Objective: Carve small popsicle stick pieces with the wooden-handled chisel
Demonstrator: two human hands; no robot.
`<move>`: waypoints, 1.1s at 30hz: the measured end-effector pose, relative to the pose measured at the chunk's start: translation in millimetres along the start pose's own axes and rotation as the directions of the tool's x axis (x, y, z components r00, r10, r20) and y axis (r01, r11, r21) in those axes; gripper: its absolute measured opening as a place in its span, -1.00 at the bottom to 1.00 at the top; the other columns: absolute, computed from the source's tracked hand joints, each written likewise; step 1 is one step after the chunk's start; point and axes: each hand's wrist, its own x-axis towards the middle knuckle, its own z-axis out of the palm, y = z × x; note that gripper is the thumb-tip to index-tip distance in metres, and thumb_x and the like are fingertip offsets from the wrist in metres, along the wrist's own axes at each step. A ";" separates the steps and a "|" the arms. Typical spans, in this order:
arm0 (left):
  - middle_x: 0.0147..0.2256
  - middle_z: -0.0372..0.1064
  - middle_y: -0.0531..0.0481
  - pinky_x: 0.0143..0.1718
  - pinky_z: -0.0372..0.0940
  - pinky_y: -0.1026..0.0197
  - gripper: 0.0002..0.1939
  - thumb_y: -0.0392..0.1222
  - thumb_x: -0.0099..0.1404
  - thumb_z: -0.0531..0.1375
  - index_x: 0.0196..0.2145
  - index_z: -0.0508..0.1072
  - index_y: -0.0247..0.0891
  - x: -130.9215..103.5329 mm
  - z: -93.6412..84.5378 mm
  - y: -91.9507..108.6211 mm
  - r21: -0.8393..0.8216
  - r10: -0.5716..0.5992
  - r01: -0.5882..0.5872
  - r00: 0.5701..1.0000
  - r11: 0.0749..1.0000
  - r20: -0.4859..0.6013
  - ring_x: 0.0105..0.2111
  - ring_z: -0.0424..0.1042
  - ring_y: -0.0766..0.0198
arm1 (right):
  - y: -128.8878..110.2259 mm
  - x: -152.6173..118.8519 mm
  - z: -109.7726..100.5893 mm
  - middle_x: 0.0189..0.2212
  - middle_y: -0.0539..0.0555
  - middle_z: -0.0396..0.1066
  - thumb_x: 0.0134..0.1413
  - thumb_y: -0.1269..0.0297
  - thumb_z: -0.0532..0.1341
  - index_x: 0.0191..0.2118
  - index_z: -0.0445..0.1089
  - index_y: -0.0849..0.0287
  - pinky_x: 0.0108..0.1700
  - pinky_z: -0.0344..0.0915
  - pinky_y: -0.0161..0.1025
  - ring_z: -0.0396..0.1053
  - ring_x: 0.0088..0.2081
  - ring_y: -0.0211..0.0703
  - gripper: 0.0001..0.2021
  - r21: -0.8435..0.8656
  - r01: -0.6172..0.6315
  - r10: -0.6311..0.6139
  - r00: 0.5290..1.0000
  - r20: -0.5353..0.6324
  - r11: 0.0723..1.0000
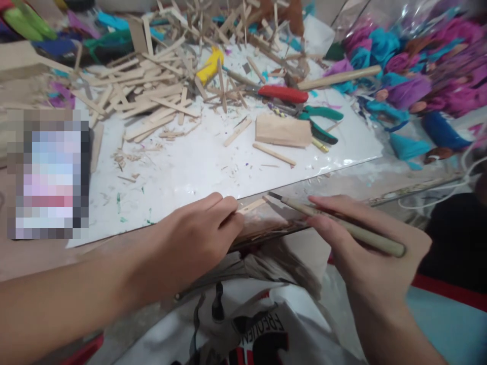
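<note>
Near the table's front edge, my left hand point(205, 225) pinches a flat wooden craft stick point(254, 205), whose free end points right. Its other end is hidden under my fingers. My right hand point(375, 243) grips a carving knife point(342, 223) with a pale round wooden handle, held like a pen. The knife's short dark metal blade points left, close to the stick's free end; I cannot tell whether the two touch. Behind them a wooden block point(282, 130) and a loose stick point(274, 154) lie on a white board point(182, 177) strewn with shavings.
A heap of craft sticks point(152, 96) covers the back left. Red-handled pliers point(283, 94) and green-handled pliers point(323, 121) lie beyond the block. A phone with a blurred screen point(51, 177) is at left. Purple and blue crepe-paper pieces point(411, 91) fill the right.
</note>
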 end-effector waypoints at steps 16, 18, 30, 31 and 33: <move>-0.19 0.56 -0.10 -0.19 0.32 0.11 -0.76 -0.40 0.47 0.15 -0.16 0.62 -0.24 36.8 -30.8 11.6 -0.266 -0.283 0.280 0.959 0.922 0.028 -0.23 0.50 0.10 | 67.2 94.1 -8.6 0.04 0.18 0.70 0.58 0.16 0.31 0.11 0.63 0.12 0.16 0.62 0.10 0.65 0.04 0.03 -0.78 -0.242 0.412 -0.298 0.868 0.397 0.878; -0.19 0.61 -0.05 -0.13 0.37 0.14 -0.78 -0.31 0.49 0.20 -0.12 0.68 -0.19 45.8 -47.2 9.0 -0.412 -0.352 0.327 0.936 0.851 0.016 -0.21 0.56 0.15 | 66.9 113.0 2.0 0.11 0.16 0.64 0.55 0.08 0.36 0.14 0.60 0.13 0.18 0.62 0.11 0.63 0.08 0.01 -0.73 -0.287 0.394 -0.227 0.849 0.477 0.873; -0.24 0.70 -0.10 -0.15 0.47 0.15 -0.72 0.04 0.37 0.45 -0.20 0.56 -0.21 54.2 -59.6 -22.5 -0.891 -0.670 0.272 0.741 0.362 -0.046 -0.24 0.65 0.15 | 58.5 146.2 12.8 -0.01 0.12 0.66 0.53 0.03 0.38 0.15 0.59 0.15 0.00 0.67 -0.03 0.64 -0.08 -0.09 -0.68 -0.196 0.166 -0.009 0.783 0.622 0.966; -0.25 0.71 -0.10 -0.16 0.46 0.16 -0.72 0.03 0.38 0.44 -0.20 0.54 -0.20 54.0 -60.2 -23.3 -0.905 -0.674 0.253 0.737 0.342 -0.049 -0.28 0.63 0.17 | 51.9 149.4 12.5 -0.01 0.15 0.68 0.55 0.05 0.35 0.14 0.61 0.15 -0.04 0.68 -0.05 0.66 -0.09 -0.08 -0.70 -0.135 0.161 -0.044 0.785 0.617 0.978; -0.32 0.70 -0.06 -0.25 0.41 0.20 -0.74 0.00 0.39 0.43 -0.20 0.48 -0.19 54.1 -61.3 -24.4 -0.926 -0.680 0.219 0.731 0.307 -0.053 -0.38 0.56 0.23 | 33.3 157.0 13.1 0.03 0.22 0.72 0.59 0.07 0.27 0.16 0.65 0.12 -0.17 0.68 -0.12 0.70 -0.15 -0.07 -0.69 -0.003 0.145 -0.112 0.782 0.613 0.989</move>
